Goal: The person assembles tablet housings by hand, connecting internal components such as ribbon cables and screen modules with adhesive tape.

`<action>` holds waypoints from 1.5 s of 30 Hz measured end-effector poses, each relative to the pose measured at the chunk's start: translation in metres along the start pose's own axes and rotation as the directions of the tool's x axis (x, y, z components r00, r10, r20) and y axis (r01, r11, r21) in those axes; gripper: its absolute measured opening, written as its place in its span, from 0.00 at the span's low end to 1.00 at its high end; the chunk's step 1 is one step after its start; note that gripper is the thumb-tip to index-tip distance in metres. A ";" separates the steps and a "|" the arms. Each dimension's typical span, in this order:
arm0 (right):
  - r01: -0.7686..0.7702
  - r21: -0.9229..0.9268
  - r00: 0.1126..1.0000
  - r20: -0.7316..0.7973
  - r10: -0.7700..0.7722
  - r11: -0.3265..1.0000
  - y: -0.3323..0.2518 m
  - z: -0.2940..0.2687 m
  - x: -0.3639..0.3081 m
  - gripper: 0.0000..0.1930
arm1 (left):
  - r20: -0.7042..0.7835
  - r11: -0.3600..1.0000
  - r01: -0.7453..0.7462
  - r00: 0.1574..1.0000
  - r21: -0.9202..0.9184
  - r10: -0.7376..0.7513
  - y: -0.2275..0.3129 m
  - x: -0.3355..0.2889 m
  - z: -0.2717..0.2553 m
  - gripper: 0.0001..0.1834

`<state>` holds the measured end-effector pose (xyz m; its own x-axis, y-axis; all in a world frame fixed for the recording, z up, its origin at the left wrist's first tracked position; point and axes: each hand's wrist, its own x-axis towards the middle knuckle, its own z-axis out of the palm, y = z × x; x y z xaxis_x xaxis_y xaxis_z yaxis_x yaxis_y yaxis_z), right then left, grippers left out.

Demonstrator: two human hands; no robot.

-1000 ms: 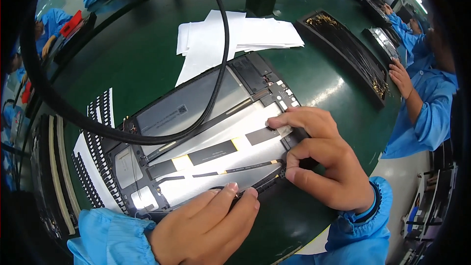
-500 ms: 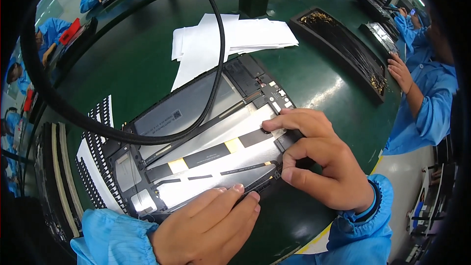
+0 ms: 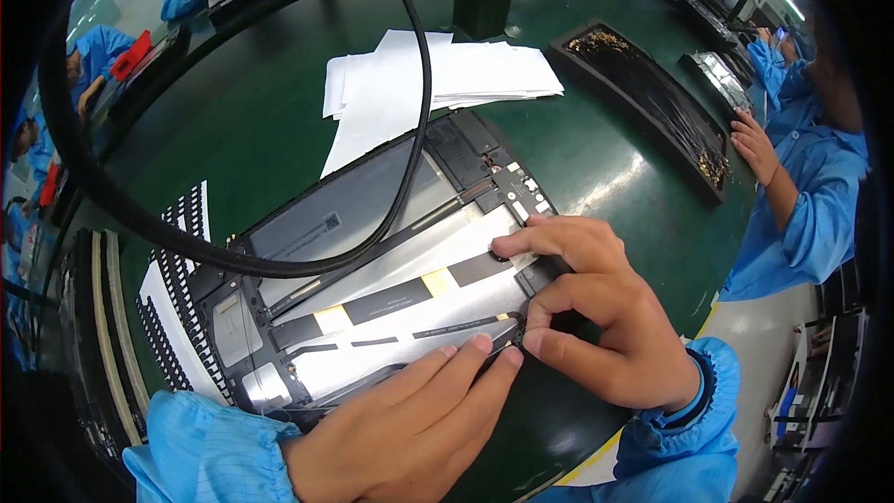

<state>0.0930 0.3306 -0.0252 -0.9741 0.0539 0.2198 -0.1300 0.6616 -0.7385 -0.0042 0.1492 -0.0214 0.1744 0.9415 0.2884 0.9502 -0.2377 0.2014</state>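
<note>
An opened tablet (image 3: pixel 410 251) lies on the green table, its silver inner plate, black flat ribbon (image 3: pixel 396 296) and yellow tape patches exposed. My left hand (image 3: pixel 410 410) lies palm down over its near edge, fingers stretched out side by side, fingertips close to the near right corner. My right hand (image 3: pixel 610 321) bends over that corner. Its index finger touches the right end of the ribbon, while thumb and curled fingers pinch at the tablet's edge; what lies between them is hidden. Thin dark wire runs along the near edge, partly under my left hand.
A thick black cable (image 3: pixel 424 65) loops over the tablet. White paper sheets (image 3: pixel 494 70) lie beyond it. A dark tray (image 3: pixel 643 107) holds thin black wires with gold ends. White strips with black pieces (image 3: pixel 177 317) lie at left. Co-workers in blue sit around; one's hand (image 3: pixel 756 144) is at right.
My left hand has slid right along the near edge, its fingertips now closer to my right thumb. The right hand has shifted only slightly, index finger still at the ribbon.
</note>
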 end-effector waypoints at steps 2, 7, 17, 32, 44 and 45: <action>-0.009 0.016 1.000 -0.011 0.009 1.000 0.001 0.000 0.000 0.03 | 0.036 0.999 -0.016 0.999 0.029 0.015 -0.001 0.000 0.002 0.13; -0.091 0.319 0.980 -0.138 0.141 0.943 0.011 -0.009 -0.009 0.04 | -0.011 0.995 0.065 0.998 -0.082 -0.066 0.003 -0.009 0.004 0.19; 0.044 -0.024 0.998 -0.037 -0.045 0.999 0.000 -0.007 -0.005 0.08 | -0.067 0.998 0.049 0.997 0.035 -0.047 0.006 -0.010 0.006 0.17; 0.344 -0.448 0.917 -0.029 -0.398 0.825 0.000 -0.001 0.002 0.09 | -0.058 0.789 0.245 0.941 -0.564 -0.334 0.003 -0.006 0.015 0.19; 0.491 -0.588 0.842 0.129 -0.524 0.643 -0.026 0.017 -0.009 0.10 | -0.119 0.996 0.012 0.993 0.084 -0.002 0.010 -0.018 0.013 0.21; 0.451 -0.605 0.867 0.124 -0.482 0.656 -0.026 0.016 -0.012 0.11 | -0.152 0.997 -0.006 0.988 0.077 0.018 0.008 -0.015 0.016 0.20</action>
<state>0.1052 0.3003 -0.0190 -0.8050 -0.3646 0.4679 -0.4126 0.9109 0.0001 0.0051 0.1370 -0.0391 0.1501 0.8900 0.4305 0.9663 -0.2242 0.1265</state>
